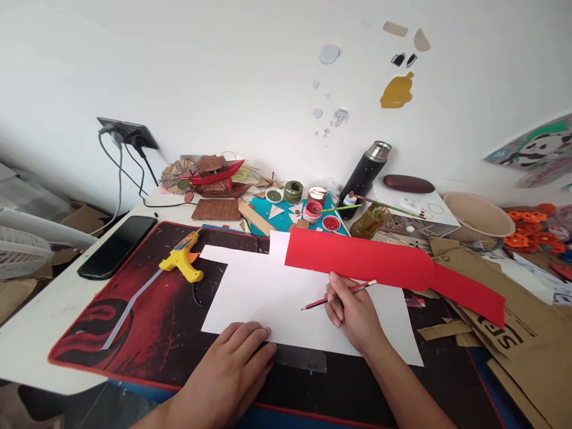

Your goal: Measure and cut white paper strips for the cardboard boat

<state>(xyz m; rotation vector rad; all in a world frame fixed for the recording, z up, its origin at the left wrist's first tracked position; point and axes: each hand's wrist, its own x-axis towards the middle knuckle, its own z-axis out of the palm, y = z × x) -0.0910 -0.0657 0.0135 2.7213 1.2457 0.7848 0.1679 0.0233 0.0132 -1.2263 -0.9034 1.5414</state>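
Right hand (353, 313): I'm closed around a slim red-and-black wooden pencil (316, 304), tip angled down over the flat, notched white paper sheet (263, 295).
Left hand (241, 363): laid flat, gripping nothing, my fingers across the sheet's near edge.
Curled red paper (353, 253): overlapping the sheet's far side.

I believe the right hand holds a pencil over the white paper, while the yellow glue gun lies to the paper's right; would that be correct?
Not quite: the head view shows the yellow glue gun lying left of the white paper. The right hand does hold a pencil over the paper.
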